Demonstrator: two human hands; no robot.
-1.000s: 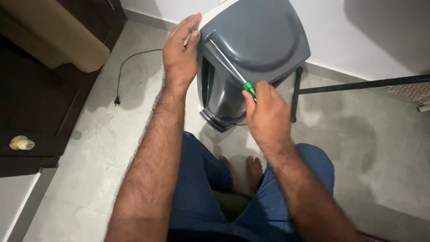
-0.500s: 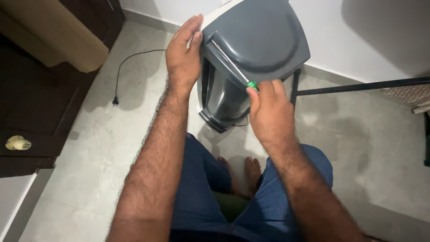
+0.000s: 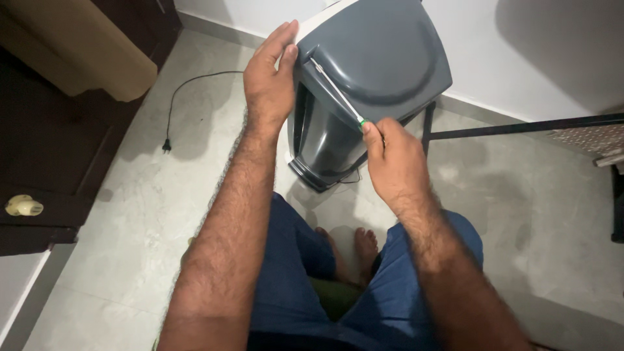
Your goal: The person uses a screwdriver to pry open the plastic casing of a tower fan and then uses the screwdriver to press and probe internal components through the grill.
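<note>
The left hand [image 3: 270, 81] lay flat and open against the side of the grey appliance [image 3: 364, 84] standing on the floor to keep it steady, while the right hand [image 3: 393, 162] gripped a screwdriver [image 3: 338, 93] poking its top corner.

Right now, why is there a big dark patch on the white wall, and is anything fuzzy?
In the head view, the dark patch on the wall looks like a soft shadow at the upper right. The grey casing has a mild sheen but no harsh glare. The left hand, right hand and screwdriver look sharp; the dark cabinet at left is dim.
</note>
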